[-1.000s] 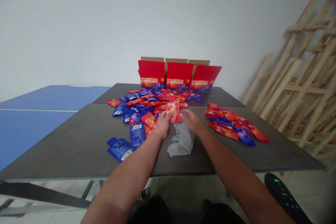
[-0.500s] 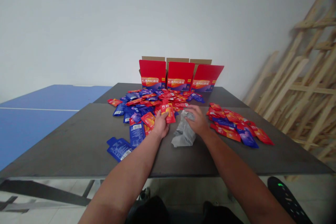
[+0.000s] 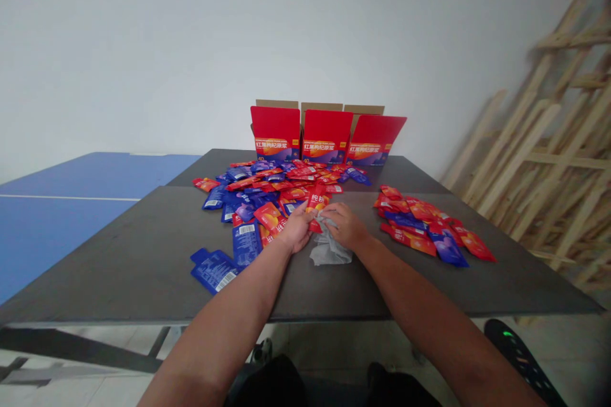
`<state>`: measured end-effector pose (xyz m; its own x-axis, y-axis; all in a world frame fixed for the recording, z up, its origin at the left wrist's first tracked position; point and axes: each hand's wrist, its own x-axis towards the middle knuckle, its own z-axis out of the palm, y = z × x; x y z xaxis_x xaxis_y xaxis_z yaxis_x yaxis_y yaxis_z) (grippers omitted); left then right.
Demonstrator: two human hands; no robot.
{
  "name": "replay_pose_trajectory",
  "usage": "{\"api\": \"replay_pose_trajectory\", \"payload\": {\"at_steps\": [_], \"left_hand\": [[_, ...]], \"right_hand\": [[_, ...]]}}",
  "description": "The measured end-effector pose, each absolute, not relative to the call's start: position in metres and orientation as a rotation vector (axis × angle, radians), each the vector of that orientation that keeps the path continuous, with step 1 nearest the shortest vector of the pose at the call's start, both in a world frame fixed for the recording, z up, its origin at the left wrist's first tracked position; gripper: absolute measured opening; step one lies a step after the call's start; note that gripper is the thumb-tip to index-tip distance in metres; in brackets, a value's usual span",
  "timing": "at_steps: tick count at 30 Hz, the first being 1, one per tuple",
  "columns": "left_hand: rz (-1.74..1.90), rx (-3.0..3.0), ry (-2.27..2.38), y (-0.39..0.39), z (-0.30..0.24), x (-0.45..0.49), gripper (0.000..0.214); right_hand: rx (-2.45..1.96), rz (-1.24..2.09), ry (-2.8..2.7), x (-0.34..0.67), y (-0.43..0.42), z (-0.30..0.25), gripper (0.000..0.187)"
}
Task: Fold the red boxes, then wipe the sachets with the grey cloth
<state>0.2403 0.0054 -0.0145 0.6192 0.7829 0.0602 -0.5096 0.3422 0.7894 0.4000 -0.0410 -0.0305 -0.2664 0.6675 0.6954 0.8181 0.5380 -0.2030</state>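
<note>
Between my hands a red pouch (image 3: 317, 199) with white lettering stands tilted, its lower edge pinched by my left hand (image 3: 298, 229). My right hand (image 3: 344, 225) is closed on a crumpled grey cloth (image 3: 331, 250) and presses part of it against the pouch's lower front. The rest of the cloth hangs down to the dark table (image 3: 334, 296). Just left of my left hand lie a red pouch (image 3: 270, 219) and a blue pouch (image 3: 247, 243) with a barcode, at the near end of a mixed heap (image 3: 267, 182).
Three open red cartons (image 3: 326, 133) stand in a row at the back. A smaller pile of red and blue pouches (image 3: 429, 224) lies at right. One blue pouch (image 3: 214, 271) rests near the front left. Wooden frames (image 3: 544, 140) lean on the wall beyond a blue table (image 3: 95, 203).
My right hand has moved left with the cloth, bringing it against the pouch. My left hand has shifted slightly right, and the pouch is now more upright.
</note>
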Motion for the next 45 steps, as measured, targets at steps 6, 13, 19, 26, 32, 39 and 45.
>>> {"api": "replay_pose_trajectory", "payload": {"at_steps": [6, 13, 19, 26, 32, 39, 45], "left_hand": [[0.736, 0.905, 0.385, 0.004, -0.019, 0.239, 0.042], [0.646, 0.928, 0.410, 0.005, -0.026, 0.237, 0.043], [0.642, 0.875, 0.408, 0.007, -0.018, 0.233, 0.042], [0.719, 0.562, 0.381, 0.018, -0.010, 0.228, 0.032], [0.532, 0.504, 0.288, 0.017, -0.006, 0.224, 0.041], [0.452, 0.534, 0.279, 0.010, -0.010, 0.229, 0.042], [0.387, 0.604, 0.326, 0.008, -0.014, 0.230, 0.041]], "right_hand": [[-1.360, -0.270, -1.816, 0.404, -0.041, -0.030, 0.025], [-1.493, -0.277, -1.598, 0.414, -0.040, -0.026, 0.024], [-1.629, -0.281, -1.396, 0.423, -0.041, -0.021, 0.027], [-1.155, -0.304, -1.837, 0.388, -0.051, -0.020, 0.035], [-0.990, -0.340, -2.172, 0.365, -0.048, -0.027, 0.035], [-1.188, -0.411, -2.026, 0.373, -0.046, -0.027, 0.031], [-1.255, -0.400, -1.780, 0.381, -0.042, -0.031, 0.030]]}}
